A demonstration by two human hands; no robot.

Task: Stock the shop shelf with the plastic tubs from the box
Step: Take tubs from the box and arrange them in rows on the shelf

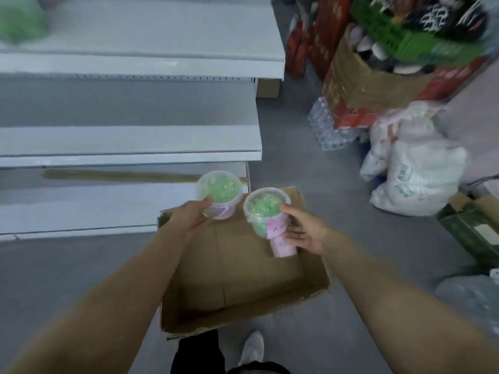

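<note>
Two plastic tubs are in our hands above the open cardboard box that sits on the grey floor in front of the shelving. Our left hand curls around the side of the left tub, thumb up near its rim, and holds it over the far left corner of the box, close to the lowest shelf. Our right hand grips the right tub by its pink-labelled side, thumb on the lid edge and fingers wrapped lower down; this tub tilts a little toward us and hangs over the far right part of the box. Both tubs are clear, with see-through lids, green pieces inside and a pink label; they are just beside each other, and we cannot tell whether they touch. A third pink-labelled tub appears beneath our right hand, partly hidden. The bottom of the box shows bare cardboard. The white shelves rise in steps on the left, and a blurred green tub stands on the top one, at the far left. To the right we see stacked cartons, a pack of water bottles and white sacks. A white shoe shows at the bottom edge.
</note>
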